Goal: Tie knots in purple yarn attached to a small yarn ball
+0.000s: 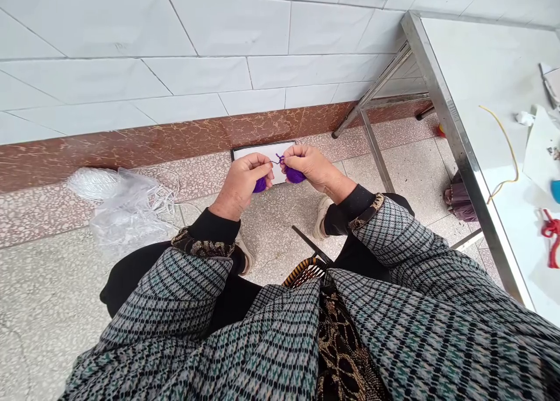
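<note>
Purple yarn is between my two hands, held above the floor in front of my knees. My left hand [245, 182] is closed, thumb and forefinger pinching a thin strand, and part of a purple bundle shows under its fingers. Closed as well, my right hand [310, 166] grips the yarn near a small knot or loop, with a purple yarn bundle [294, 175] hanging below the fingers. A short strand spans the gap between the hands. Behind them a white board with a dark edge [245, 152] lies at the wall's foot, partly hidden by my hands.
White cord [94, 183] and a clear plastic bag [125, 214] lie on the floor at left. A metal-framed table [455, 127] stands at right, bearing a yellow cord [510, 144] and a red knotted cord [552, 238]. Beneath it is a dark reddish folded item [461, 200].
</note>
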The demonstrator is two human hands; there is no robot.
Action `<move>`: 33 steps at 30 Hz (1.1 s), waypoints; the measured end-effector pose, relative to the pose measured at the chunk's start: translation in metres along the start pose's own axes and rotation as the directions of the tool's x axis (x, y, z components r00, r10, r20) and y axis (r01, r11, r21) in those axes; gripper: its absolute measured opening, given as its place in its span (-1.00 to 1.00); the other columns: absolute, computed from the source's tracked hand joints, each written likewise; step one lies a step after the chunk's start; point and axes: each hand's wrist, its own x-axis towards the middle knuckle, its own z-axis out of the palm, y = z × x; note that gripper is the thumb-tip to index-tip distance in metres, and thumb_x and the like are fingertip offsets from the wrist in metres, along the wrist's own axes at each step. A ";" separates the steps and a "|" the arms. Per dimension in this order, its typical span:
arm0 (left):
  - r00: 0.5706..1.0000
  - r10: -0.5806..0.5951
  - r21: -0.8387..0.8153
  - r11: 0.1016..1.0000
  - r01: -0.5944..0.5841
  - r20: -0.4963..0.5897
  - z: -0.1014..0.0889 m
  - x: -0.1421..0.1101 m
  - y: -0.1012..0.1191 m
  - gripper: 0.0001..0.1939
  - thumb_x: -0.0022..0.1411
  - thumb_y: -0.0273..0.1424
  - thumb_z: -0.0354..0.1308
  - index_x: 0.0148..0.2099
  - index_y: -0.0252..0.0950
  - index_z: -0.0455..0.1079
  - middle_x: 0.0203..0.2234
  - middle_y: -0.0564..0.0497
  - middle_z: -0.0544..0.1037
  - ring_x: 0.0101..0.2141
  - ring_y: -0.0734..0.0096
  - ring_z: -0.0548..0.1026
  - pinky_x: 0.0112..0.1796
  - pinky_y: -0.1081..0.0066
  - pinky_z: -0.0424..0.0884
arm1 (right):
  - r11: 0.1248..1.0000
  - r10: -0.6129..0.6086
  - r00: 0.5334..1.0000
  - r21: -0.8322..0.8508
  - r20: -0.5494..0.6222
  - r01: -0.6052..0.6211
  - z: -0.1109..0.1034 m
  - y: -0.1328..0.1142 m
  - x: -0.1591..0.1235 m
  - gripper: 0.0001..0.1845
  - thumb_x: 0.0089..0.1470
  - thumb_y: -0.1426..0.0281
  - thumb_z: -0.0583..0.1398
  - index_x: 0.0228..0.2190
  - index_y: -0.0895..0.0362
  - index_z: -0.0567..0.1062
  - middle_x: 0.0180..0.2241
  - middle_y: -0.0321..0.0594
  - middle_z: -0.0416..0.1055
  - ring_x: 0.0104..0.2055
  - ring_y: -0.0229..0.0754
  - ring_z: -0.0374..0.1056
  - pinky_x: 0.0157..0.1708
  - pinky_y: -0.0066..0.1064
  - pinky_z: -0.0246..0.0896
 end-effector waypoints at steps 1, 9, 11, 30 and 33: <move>0.999 0.034 -0.027 0.999 -0.035 -0.021 -0.001 0.001 -0.001 -0.82 0.12 -0.35 0.36 -0.33 -0.24 0.40 -0.60 0.10 0.45 -0.62 0.48 0.41 -0.53 0.47 0.34 | 0.999 0.034 0.999 0.023 0.031 -0.035 0.000 -0.001 -0.001 -0.69 0.33 0.61 0.23 -0.47 0.16 0.40 -0.52 -0.36 0.43 -0.54 -0.37 0.30 -0.51 -0.60 0.33; 0.964 0.224 -0.096 0.966 -0.238 -0.143 -0.012 0.009 -0.007 -0.75 0.29 -0.25 0.35 -0.26 -0.17 0.32 -0.57 0.15 0.34 -0.58 0.43 0.44 -0.49 0.42 0.37 | 0.987 0.126 0.989 0.090 0.078 -0.133 -0.002 -0.003 -0.003 -0.70 0.36 0.58 0.22 -0.45 0.17 0.40 -0.46 -0.29 0.46 -0.49 -0.28 0.37 -0.54 -0.50 0.38; 0.968 0.213 -0.046 0.974 -0.220 -0.130 -0.011 0.007 -0.006 -0.79 0.23 -0.33 0.36 -0.18 -0.16 0.36 -0.55 0.16 0.37 -0.59 0.44 0.43 -0.48 0.41 0.39 | 0.987 0.120 0.990 0.097 0.069 -0.126 -0.001 -0.003 -0.002 -0.70 0.37 0.58 0.22 -0.44 0.16 0.40 -0.45 -0.30 0.46 -0.49 -0.29 0.37 -0.52 -0.49 0.39; 0.984 0.033 0.079 0.997 -0.019 -0.174 0.012 -0.004 0.011 -0.88 0.11 -0.51 0.37 -0.39 -0.29 0.47 -0.66 0.15 0.44 -0.66 0.58 0.42 -0.58 0.59 0.28 | 0.936 -0.194 0.979 -0.312 -0.067 0.164 0.012 0.015 0.014 -0.71 0.26 0.61 0.24 -0.49 0.16 0.39 -0.57 -0.45 0.27 -0.52 -0.38 0.12 -0.47 -0.51 0.05; 0.982 -0.010 0.044 0.999 0.019 -0.189 0.015 -0.004 0.013 -0.86 0.04 -0.60 0.25 -0.42 -0.27 0.40 -0.69 0.19 0.39 -0.70 0.58 0.39 -0.61 0.60 0.27 | 0.902 -0.222 0.974 -0.390 -0.048 0.186 0.013 0.016 0.016 -0.72 0.22 0.62 0.23 -0.51 0.16 0.38 -0.56 -0.45 0.29 -0.49 -0.36 0.14 -0.40 -0.47 0.07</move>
